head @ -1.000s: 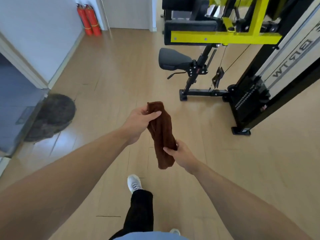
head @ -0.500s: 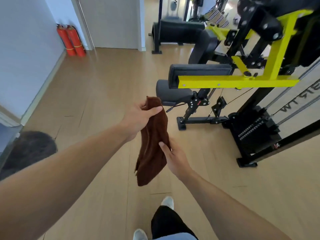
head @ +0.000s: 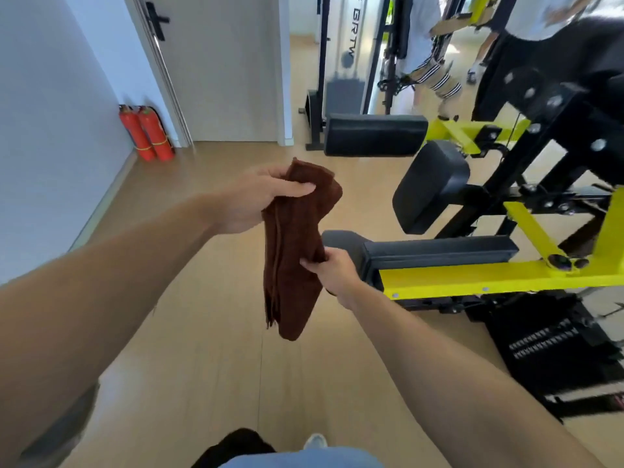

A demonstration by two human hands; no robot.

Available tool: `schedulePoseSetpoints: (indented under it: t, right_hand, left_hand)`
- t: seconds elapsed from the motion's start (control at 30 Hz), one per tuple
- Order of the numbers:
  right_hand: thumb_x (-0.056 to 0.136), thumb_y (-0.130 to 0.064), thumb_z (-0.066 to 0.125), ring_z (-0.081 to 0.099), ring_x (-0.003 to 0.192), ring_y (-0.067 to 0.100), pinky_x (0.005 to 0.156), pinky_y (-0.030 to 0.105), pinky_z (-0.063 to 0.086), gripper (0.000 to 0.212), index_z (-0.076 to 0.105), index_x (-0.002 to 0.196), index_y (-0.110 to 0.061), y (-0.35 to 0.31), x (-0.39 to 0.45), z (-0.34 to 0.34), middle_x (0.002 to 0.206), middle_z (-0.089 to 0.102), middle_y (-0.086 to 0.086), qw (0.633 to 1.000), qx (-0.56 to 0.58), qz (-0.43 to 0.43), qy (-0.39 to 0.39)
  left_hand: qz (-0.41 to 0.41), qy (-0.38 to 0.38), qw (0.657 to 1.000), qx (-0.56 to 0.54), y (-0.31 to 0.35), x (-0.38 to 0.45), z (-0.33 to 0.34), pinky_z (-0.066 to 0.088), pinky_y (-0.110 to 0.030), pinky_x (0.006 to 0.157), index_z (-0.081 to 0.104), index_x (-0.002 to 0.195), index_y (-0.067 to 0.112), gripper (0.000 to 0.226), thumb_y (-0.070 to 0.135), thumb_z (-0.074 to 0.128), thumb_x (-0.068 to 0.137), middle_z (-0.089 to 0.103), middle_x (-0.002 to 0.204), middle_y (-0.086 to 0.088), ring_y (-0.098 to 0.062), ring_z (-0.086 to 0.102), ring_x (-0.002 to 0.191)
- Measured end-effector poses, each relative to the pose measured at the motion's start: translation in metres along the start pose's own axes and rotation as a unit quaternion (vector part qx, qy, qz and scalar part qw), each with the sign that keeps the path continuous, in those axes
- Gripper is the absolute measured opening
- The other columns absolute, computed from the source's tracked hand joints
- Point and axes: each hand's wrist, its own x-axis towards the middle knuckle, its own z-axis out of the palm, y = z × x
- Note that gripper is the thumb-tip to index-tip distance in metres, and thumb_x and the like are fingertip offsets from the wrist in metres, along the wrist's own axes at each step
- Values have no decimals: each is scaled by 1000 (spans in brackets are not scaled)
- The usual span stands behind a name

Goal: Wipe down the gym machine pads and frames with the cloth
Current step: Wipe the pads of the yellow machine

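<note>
Left hand (head: 256, 197) gripping top of folded brown terry cloth (head: 293, 251), thumb laid across. Cloth hanging toward six o'clock. Right hand (head: 334, 273) pinching cloth's mid edge at three o'clock. Beyond, black-padded yellow-framed gym machine (head: 472, 278).

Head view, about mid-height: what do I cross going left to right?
fire extinguishers → left hand → brown cloth → right hand → round black pad → yellow frame bar
</note>
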Motion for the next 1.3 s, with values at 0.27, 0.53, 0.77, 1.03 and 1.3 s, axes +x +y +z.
schedulePoseSetpoints:
  t: [0.27,0.53,0.77,1.03,1.3]
  right_hand:
    - [103,-16,58,71,86,22,65,24,56,19,75,94,-14,-74,145,-59,89,75,5,983,48,-1,174]
    - [94,10,62,74,70,17,60,37,60,37,83,94,-20,-112,218,-98,86,81,3,959,74,-65,267]
    - [82,21,54,76,85,8,77,24,59,46,82,94,-14,-144,211,-160,83,80,-5,915,23,-113,387]
    - [75,31,43,77,84,13,77,28,63,55,80,101,-2,-129,186,-263,83,79,1,891,30,-58,450]
    - [86,12,72,76,92,17,89,38,62,37,81,100,-21,-119,169,-347,96,81,4,880,33,6,473]
  left_hand:
    - [-122,-333,895,272,-23,130,-108,43,-24,88,81,91,18,11,15,76,82,72,90,-2,-9,64,90]
    - [-110,-444,819,347,-34,289,-154,43,-32,108,77,114,26,36,35,77,78,72,121,9,-8,61,121]
    - [122,-239,896,354,-5,409,-72,42,-30,104,51,134,35,75,33,89,70,57,129,15,-5,53,117]
    - [79,-420,848,312,20,487,6,56,-24,88,78,94,29,8,33,75,87,79,95,6,-11,75,91]
    - [103,-479,830,265,56,546,77,58,-52,91,71,113,21,34,36,79,83,76,107,-6,-26,74,99]
